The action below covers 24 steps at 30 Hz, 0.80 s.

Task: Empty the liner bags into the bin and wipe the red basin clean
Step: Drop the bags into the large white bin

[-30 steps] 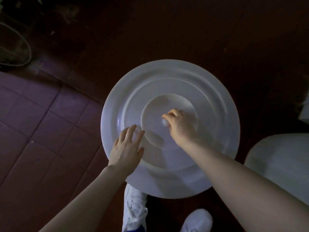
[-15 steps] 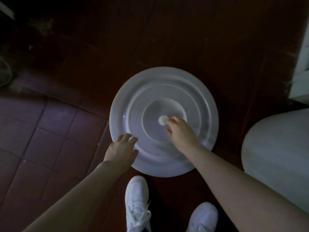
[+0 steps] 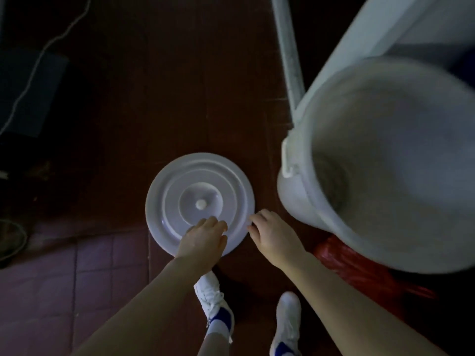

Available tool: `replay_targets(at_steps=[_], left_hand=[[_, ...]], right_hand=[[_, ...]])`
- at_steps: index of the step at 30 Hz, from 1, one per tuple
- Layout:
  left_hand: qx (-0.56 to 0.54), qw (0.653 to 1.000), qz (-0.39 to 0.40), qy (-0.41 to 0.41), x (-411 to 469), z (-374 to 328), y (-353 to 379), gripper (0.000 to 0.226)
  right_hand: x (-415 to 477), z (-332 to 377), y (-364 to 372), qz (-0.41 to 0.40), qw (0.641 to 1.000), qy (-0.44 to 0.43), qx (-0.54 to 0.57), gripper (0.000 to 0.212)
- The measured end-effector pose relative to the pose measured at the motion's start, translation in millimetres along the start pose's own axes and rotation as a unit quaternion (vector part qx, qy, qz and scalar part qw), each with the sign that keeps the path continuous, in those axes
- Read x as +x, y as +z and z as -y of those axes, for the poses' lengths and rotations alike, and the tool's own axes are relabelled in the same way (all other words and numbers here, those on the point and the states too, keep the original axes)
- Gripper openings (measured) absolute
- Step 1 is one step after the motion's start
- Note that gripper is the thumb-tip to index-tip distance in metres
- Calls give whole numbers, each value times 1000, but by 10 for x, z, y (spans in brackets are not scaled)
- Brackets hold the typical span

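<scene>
Your lid (image 3: 180,191) lies flat on the dark floor (image 3: 154,98), knob (image 3: 200,204) up, so the white bin (image 3: 293,196) just to its right stands open and ready to take waste. I judge that you are at the close of the opening step, before any emptying. Your left hand (image 3: 205,236) is spread palm down over the near part of the lid, fingers relaxed and gripping nothing. Your right hand (image 3: 273,236) sits at the lid's right edge with its fingers loosely curled. The light is dim and the frame soft, so I cannot tell whether those fingertips pinch the rim or merely lie beside it. Crumpled red plastic (image 3: 341,258) shows at the foot of the bin, tucked against its near side and partly hidden by it. I take that for one of the liner bags. The red basin itself does not show plainly from here. Your next move, as I read it, is to let go of the lid, turn right and reach low for that red plastic. Gather its mouth in one hand before you lift, so nothing spills onto the floor, then raise it over the bin's rim and tip it in. Mind your shoes (image 3: 213,299), which stand close to the lid.
</scene>
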<state>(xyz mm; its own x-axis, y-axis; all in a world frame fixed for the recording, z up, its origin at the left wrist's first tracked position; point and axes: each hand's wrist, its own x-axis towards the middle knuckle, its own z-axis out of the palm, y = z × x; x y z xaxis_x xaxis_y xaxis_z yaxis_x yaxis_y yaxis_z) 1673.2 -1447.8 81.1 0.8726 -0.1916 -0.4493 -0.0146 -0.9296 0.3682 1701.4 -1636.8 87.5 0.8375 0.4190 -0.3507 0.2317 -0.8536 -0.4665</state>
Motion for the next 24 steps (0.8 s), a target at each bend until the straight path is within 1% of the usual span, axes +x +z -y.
replay_targets(at_steps=[5, 8, 11, 16, 20, 23, 24], left_hand=[[13, 999, -12, 45, -237, -770, -377, 30], [37, 996, -12, 77, -404, -1218, -400, 29], [56, 990, -15, 127, -540, -1711, -304, 27], [53, 983, 6, 177, -764, -2718, 117, 27], [37, 974, 44, 220, -811, -3482, 602, 25], [18, 963, 60, 261, -687, -3910, 1044, 26], [26, 962, 74, 263, -612, -4014, 1201, 28]], right_hand=[[-686, -217, -591, -74, 995, 55, 42, 28], [-1173, -445, -845, -119, 989, 73, 53, 30], [-1722, -729, -1025, -152, 981, 106, 62, 31], [-2823, -1330, -1125, -158, 969, 179, 69, 32], [-3629, -1907, -965, -146, 953, 260, 60, 33], [-3993, -2374, -741, -130, 929, 335, 86, 34], [-4065, -2529, -654, -122, 918, 363, 99, 35]])
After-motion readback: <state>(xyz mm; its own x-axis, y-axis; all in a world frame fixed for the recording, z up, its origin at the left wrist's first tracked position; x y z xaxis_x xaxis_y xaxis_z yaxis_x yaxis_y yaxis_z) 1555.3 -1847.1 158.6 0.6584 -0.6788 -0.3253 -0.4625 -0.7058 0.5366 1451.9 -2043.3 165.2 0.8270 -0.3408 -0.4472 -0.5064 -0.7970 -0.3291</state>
